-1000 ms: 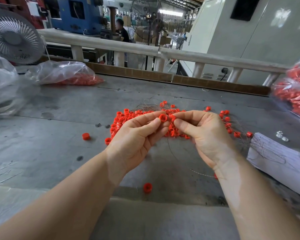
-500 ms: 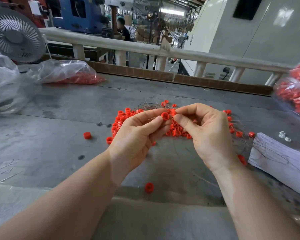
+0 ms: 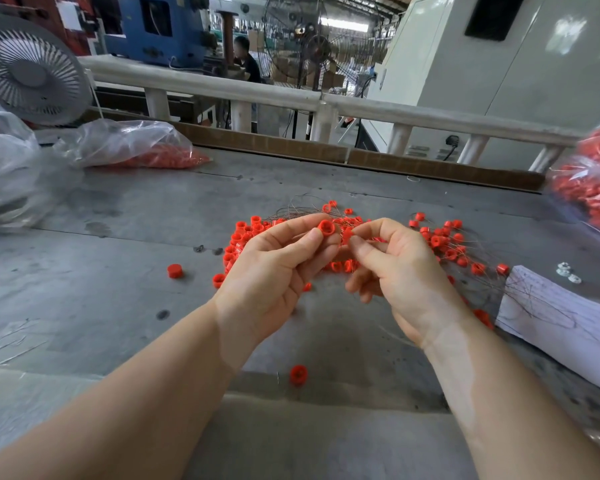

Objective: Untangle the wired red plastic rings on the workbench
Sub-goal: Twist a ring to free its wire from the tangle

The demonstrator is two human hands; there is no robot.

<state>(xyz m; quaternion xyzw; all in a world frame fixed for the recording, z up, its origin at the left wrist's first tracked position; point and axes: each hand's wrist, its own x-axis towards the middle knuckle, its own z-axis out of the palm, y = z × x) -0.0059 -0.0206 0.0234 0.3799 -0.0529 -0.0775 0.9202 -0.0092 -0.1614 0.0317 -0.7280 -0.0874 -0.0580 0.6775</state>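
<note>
A tangle of small red plastic rings on thin wires (image 3: 444, 242) lies in the middle of the grey workbench (image 3: 118, 299). My left hand (image 3: 274, 268) pinches one red ring (image 3: 325, 227) between thumb and forefinger, raised above the pile. Close beside it, my right hand (image 3: 399, 271) pinches another ring or its wire at the fingertips (image 3: 347, 233); which one I cannot tell. Both hands hide part of the pile. Two loose rings lie apart, one at the left (image 3: 174, 271) and one near the front edge (image 3: 298, 374).
Clear plastic bags with red parts lie at the back left (image 3: 132, 147) and far right (image 3: 593, 192). A white sheet of paper (image 3: 561, 320) lies at the right, small white parts (image 3: 568, 273) above it. A fan (image 3: 28, 72) stands back left; a railing (image 3: 291, 95) runs behind the bench.
My right hand has rolled palm-up, its lower fingers spreading, while still pinching at the left hand's ring. The left hand holds its ring in nearly the same place.
</note>
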